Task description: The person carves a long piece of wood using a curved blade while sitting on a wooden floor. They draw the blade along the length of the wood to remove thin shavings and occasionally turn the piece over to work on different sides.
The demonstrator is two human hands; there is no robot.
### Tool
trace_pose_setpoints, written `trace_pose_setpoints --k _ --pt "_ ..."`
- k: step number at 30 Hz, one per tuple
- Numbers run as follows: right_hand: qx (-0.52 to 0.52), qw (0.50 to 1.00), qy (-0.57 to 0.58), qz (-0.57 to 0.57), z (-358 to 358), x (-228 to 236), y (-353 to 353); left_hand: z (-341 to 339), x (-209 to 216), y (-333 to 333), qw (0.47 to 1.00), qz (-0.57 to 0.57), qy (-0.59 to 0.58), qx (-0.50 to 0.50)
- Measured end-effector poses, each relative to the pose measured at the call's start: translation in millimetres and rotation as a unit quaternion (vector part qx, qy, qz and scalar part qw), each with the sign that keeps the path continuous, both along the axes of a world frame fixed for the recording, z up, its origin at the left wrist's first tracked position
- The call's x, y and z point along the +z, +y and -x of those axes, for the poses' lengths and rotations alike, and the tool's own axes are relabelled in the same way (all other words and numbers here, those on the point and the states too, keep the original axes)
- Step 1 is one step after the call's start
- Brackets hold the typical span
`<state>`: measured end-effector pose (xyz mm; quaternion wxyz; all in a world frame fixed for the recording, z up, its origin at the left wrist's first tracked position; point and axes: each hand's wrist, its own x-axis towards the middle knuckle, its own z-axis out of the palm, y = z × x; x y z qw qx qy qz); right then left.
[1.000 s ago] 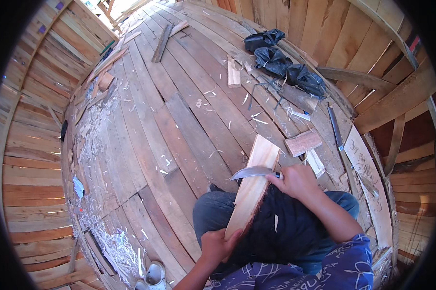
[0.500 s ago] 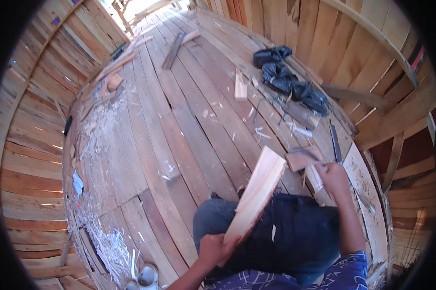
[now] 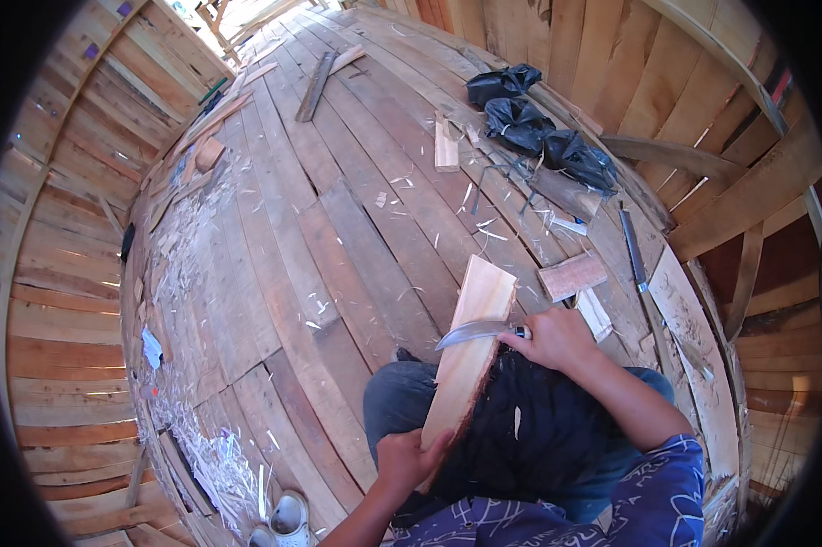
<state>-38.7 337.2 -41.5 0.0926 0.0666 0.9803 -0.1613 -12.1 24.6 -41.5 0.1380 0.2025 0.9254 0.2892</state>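
Note:
A pale wooden board (image 3: 467, 392) slants up over my lap, its right edge rough with bark. My left hand (image 3: 409, 463) grips the board's lower end, thumb on its face. In my right hand (image 3: 551, 338) is a knife (image 3: 473, 333) with a curved blade, its fist closed round the handle. The blade lies across the upper part of the board, tip pointing left. Dark cloth (image 3: 539, 419) covers my lap beneath the board, and a small shaving (image 3: 518, 422) rests on it.
Right of the board lie a wood block (image 3: 572, 276) and a long dark blade-like tool (image 3: 631, 246). Black plastic bags (image 3: 543, 137) sit farther off by the right wall. Shavings (image 3: 220, 465) heap at the left, near pale shoes (image 3: 290, 515). A plank (image 3: 316, 87) lies far ahead.
My right hand has brought the knife leftward from beside the wood block onto the board. The board's upper end has shifted slightly left, with my left hand still gripping its lower end.

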Motion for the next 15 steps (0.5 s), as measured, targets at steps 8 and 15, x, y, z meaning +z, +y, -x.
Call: trace_pose_setpoints --k 8,15 --pt "-0.490 0.866 0.100 -0.008 58 -47 174 2 9 -3 0.996 0.007 -0.084 0.031" --pt "-0.235 0.969 0.060 0.056 3 -2 33 9 5 4 0.997 0.017 -0.076 0.009"
